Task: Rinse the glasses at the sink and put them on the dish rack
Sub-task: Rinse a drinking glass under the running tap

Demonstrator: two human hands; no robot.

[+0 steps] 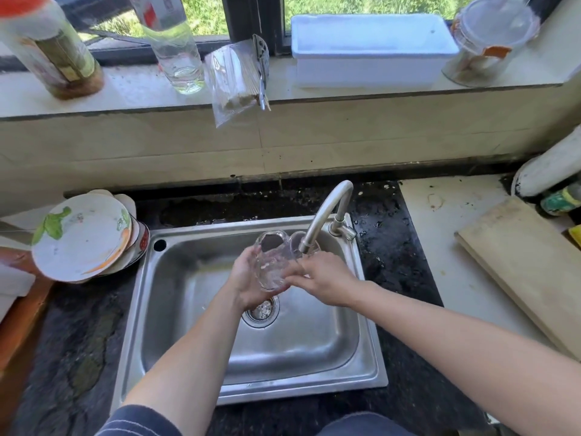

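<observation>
A clear glass (273, 262) is held tilted over the steel sink (176, 313), its mouth pointing away from me toward the tap spout (309, 240). My left hand (248, 280) cups the glass from below and the left, fingers curled round its base. My right hand (323, 280) touches the glass's right side just under the spout, fingers on its wall. A second clear glass (297, 242) shows behind the spout, partly hidden. I cannot tell whether water is running.
A stack of plates and bowls (81, 234) leans on the counter left of the sink. A wooden board (528, 265) lies at right. The window ledge holds bottles (179, 42), a skewer bag (235, 80), a white box (371, 48) and a jar (490, 42).
</observation>
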